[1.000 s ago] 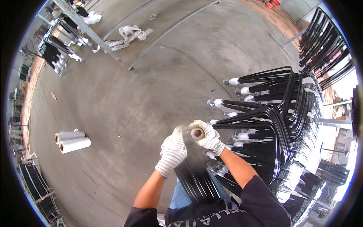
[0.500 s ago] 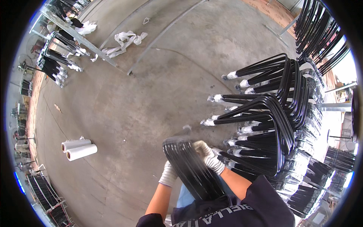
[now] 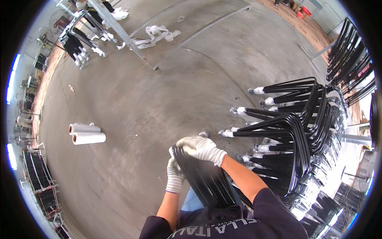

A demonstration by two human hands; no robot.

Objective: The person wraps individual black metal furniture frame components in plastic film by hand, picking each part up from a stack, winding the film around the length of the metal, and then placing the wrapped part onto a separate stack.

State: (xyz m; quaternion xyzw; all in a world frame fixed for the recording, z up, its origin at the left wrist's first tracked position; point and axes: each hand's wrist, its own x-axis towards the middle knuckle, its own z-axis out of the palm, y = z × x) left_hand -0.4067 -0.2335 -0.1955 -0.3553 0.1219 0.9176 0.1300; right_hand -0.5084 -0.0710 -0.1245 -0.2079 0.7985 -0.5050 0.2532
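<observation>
In front of my body stands a bundle of bent black tubes (image 3: 203,181), pressed side by side, with a glossy sheen like clear film over them. My left hand (image 3: 174,174), in a white striped knit glove, is closed against the bundle's left side near its far end. My right hand (image 3: 202,149), gloved alike, reaches across the top of that far end, its fingers curled over the edge. The hands hide the bundle's end, and the left fingertips are partly behind it.
To the right, rows of bent black tube frames (image 3: 296,133) stand with plastic-wrapped ends pointing left. Two white film rolls (image 3: 89,138) lie on the concrete floor at left. Crumpled white wrap (image 3: 157,36) lies farther off by a metal rail (image 3: 201,38). A small plastic scrap (image 3: 203,134) sits beyond my right hand.
My right hand has moved from the bundle's right side up and left over its far end. The left hand stays at the left side, slightly higher. The view has turned somewhat.
</observation>
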